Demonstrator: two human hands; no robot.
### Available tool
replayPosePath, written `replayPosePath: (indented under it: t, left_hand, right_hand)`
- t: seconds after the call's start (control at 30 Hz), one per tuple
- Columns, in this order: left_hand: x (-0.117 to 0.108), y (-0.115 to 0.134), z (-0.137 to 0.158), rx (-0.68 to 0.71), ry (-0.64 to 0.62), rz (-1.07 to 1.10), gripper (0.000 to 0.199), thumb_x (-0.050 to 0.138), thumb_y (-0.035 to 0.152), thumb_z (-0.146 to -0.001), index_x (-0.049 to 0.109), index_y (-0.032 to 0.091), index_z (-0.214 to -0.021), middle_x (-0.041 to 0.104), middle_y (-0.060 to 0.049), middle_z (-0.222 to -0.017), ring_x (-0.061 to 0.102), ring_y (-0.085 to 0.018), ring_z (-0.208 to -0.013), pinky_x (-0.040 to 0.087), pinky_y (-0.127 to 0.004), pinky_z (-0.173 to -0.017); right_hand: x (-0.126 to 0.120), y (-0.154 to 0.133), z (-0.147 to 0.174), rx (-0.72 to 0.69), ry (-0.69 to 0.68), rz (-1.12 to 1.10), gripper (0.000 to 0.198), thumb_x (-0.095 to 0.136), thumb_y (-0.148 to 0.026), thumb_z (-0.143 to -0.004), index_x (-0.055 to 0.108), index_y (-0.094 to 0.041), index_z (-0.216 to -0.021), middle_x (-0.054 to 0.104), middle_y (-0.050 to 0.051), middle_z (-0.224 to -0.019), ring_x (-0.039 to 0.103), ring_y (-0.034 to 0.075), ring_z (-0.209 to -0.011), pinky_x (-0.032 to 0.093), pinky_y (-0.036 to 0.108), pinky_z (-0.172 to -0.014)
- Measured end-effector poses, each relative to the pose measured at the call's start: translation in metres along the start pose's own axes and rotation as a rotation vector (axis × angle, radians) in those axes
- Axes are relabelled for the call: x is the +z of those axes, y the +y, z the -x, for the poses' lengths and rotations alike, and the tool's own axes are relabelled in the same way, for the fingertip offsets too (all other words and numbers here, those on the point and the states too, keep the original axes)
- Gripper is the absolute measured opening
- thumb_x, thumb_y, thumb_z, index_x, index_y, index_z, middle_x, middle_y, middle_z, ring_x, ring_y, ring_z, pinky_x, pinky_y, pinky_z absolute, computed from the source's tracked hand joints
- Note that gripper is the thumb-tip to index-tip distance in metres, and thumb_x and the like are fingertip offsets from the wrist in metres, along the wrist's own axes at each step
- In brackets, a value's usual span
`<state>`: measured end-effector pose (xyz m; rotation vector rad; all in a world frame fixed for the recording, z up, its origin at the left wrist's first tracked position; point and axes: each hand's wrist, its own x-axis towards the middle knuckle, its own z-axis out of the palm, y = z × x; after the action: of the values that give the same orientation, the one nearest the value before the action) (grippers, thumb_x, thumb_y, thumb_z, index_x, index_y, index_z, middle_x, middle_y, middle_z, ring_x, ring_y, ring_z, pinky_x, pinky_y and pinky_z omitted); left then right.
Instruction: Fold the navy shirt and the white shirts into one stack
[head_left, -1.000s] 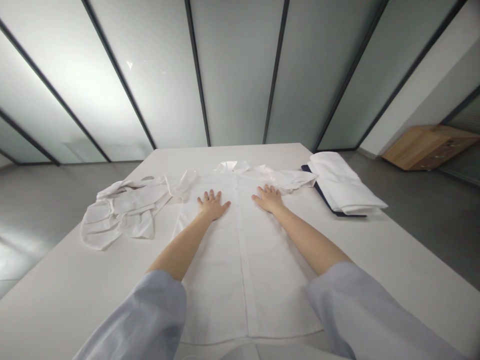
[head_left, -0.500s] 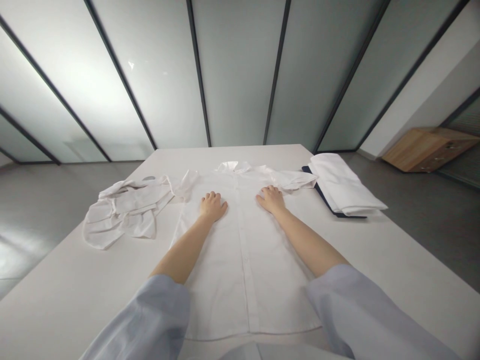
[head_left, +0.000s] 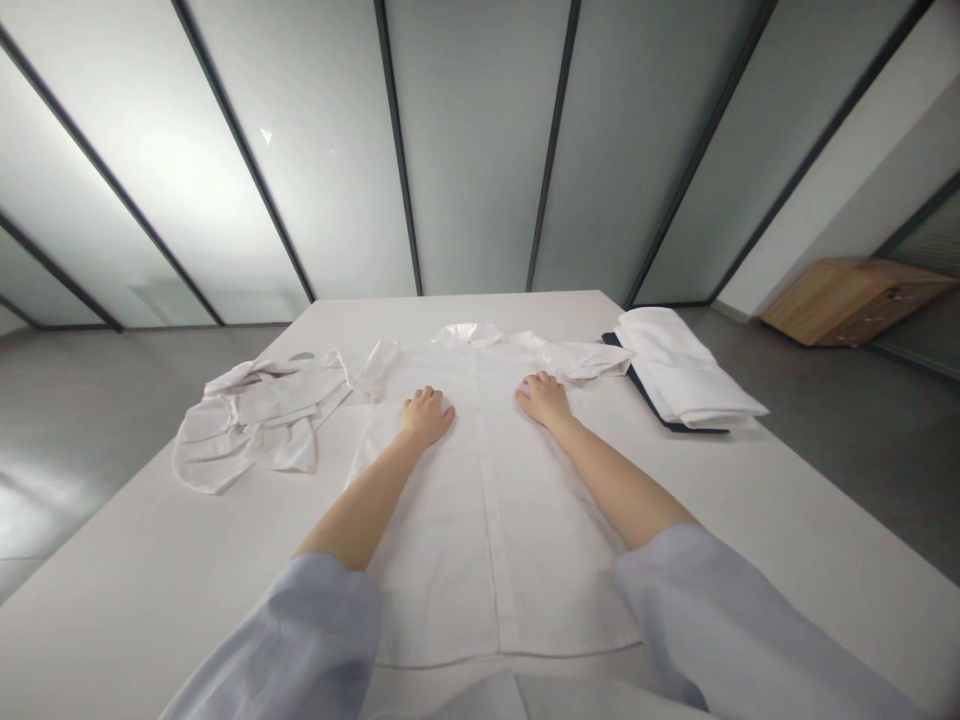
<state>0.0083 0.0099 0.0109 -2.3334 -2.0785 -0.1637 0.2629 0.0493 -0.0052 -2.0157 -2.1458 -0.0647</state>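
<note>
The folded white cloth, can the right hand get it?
Probably yes: the right hand rests on the white shirt, and only a shirt sleeve and some tabletop seem to lie between it and the folded white cloth.

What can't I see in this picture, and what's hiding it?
All in the head view:
Shirt under the left hand and right hand: the hands cover it.
Most of the dark flat thing: folded white cloth covers it.
What the grey thing is: rumpled white cloth hides part.
The person's grey sleeves: cut off by the bottom edge.
</note>
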Motion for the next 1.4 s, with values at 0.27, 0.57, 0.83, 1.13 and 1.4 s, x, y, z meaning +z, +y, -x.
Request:
replayPosePath:
  t: [0.27,0.57,0.83,1.13,1.4]
  left_hand:
    - [0.003,0.003,0.01,0.019,-0.004,-0.004,0.04,0.036,0.041,-0.094,0.056,0.021,-0.122,0.057,-0.011,-0.13,0.049,-0.025,-0.122,0.039,-0.037,-0.102]
    - [0.011,0.0,0.009,0.039,0.005,0.002,0.052,0.033,0.045,-0.096,0.046,0.017,-0.137,0.044,-0.012,-0.149,0.038,-0.025,-0.136,0.028,-0.039,-0.112]
    - [0.013,-0.003,0.008,0.037,0.016,0.059,0.051,0.038,0.046,-0.095,0.048,0.018,-0.137,0.044,-0.013,-0.149,0.039,-0.026,-0.137,0.029,-0.04,-0.111]
    - [0.014,-0.003,0.009,0.057,0.041,0.132,0.049,0.043,0.044,-0.094,0.051,0.017,-0.134,0.046,-0.016,-0.146,0.041,-0.029,-0.135,0.03,-0.043,-0.11]
    - [0.015,-0.004,0.008,0.052,0.044,0.185,0.046,0.047,0.042,-0.092,0.053,0.018,-0.131,0.047,-0.015,-0.146,0.041,-0.029,-0.135,0.029,-0.043,-0.11]
  right_hand:
    - [-0.001,0.007,0.005,-0.076,-0.068,-0.001,0.04,0.042,-0.037,-0.096,0.059,-0.019,-0.128,0.053,0.014,-0.133,0.048,0.027,-0.123,0.038,0.034,-0.098]
    - [-0.001,0.013,0.005,-0.119,-0.064,-0.012,0.043,0.039,-0.037,-0.097,0.056,-0.018,-0.132,0.051,0.012,-0.141,0.048,0.024,-0.124,0.036,0.034,-0.101]
    - [-0.01,0.027,0.009,-0.122,0.254,0.097,0.036,0.047,-0.025,-0.087,0.068,-0.013,-0.114,0.043,0.014,-0.148,0.03,0.03,-0.137,0.021,0.044,-0.112]
    - [-0.017,0.078,-0.014,0.111,0.26,0.056,0.046,0.051,-0.033,-0.085,0.062,-0.009,-0.122,0.051,0.02,-0.14,0.035,0.036,-0.134,0.026,0.051,-0.108]
    - [-0.082,0.012,-0.045,-0.063,0.702,-0.33,0.048,0.048,-0.036,-0.09,0.055,-0.014,-0.132,0.049,0.019,-0.141,0.04,0.035,-0.132,0.032,0.054,-0.108]
